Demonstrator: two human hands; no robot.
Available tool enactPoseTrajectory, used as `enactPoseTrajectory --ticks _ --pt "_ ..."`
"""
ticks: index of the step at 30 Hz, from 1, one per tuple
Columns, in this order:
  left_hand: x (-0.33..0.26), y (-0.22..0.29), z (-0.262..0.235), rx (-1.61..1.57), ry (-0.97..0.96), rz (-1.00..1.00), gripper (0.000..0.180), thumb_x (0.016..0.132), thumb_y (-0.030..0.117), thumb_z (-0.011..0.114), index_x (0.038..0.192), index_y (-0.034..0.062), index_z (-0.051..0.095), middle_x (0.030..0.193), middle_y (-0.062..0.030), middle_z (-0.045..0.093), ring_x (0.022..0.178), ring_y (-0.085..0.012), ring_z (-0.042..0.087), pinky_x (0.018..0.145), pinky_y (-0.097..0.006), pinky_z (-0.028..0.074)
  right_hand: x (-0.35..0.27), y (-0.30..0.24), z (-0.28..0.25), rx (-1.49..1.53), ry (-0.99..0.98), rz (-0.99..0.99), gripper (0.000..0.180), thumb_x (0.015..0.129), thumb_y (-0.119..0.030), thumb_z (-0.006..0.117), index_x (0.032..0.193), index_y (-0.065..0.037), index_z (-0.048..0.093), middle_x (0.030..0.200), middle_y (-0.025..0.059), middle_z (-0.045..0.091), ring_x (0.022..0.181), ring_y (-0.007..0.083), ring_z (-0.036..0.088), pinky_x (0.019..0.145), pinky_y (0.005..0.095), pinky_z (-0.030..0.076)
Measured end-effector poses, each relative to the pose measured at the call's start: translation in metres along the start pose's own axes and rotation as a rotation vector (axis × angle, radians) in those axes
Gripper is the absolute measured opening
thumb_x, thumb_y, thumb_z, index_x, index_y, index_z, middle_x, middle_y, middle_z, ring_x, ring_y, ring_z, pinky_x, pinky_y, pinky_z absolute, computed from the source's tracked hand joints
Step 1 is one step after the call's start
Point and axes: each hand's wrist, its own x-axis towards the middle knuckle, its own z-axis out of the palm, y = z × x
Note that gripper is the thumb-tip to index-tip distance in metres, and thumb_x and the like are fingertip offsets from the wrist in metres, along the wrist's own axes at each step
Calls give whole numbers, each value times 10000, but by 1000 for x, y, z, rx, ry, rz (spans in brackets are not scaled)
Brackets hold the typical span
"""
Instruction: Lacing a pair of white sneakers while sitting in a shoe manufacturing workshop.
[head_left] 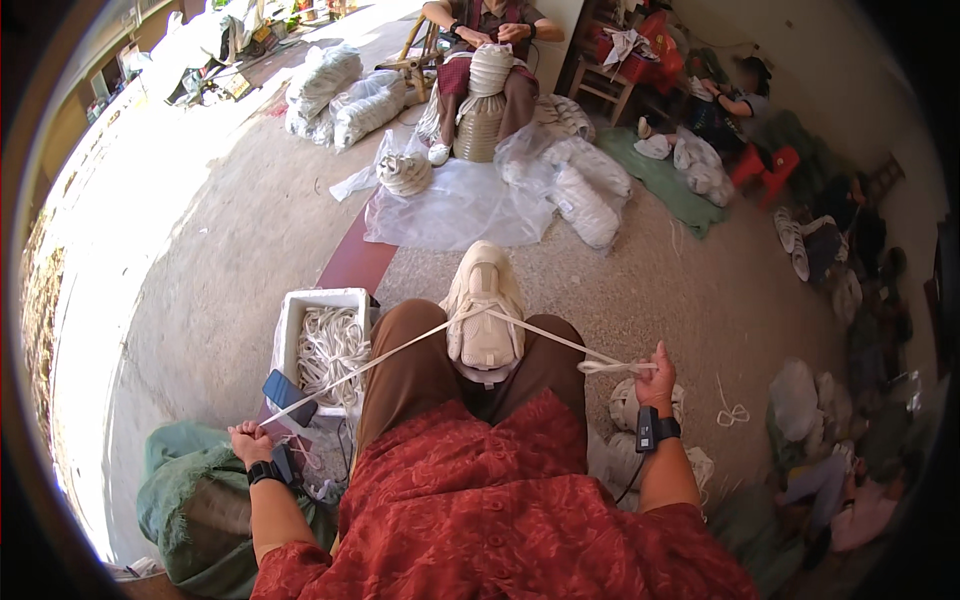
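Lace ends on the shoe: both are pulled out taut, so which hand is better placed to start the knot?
Probably the right hand: its lace end is short and already looped, nearer the shoe. The left hand is stretched farther out.

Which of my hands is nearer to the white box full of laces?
Left. The left hand is just below the white box, pulling a lace. The right hand is across both knees, far to its right.

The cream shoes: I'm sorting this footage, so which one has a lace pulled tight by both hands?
The cream shoe between the person's knees; the lace runs taut from it to the left hand and right hand. The other shoes lie untouched.
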Motion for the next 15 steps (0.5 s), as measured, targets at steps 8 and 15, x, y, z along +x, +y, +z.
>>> enactPoseTrajectory --ticks 8,15 --pt "-35 -43 94 2212 -667 17 434 747 331 674 688 -90 584 649 -188 601 600 -279 610 528 -390 492 1 -51 31 -2363 -173 233 184 784 -94 568 911 1 663 977 214 630 929 340 609 769 416 485" --pt "-213 -201 254 1530 -1527 756 245 770 226 646 835 -6 608 868 -197 604 848 -348 579 721 -428 449 -52 55 176 -1237 -935 -814 264 722 -28 573 981 23 563 972 226 583 914 405 563 792 460 471"
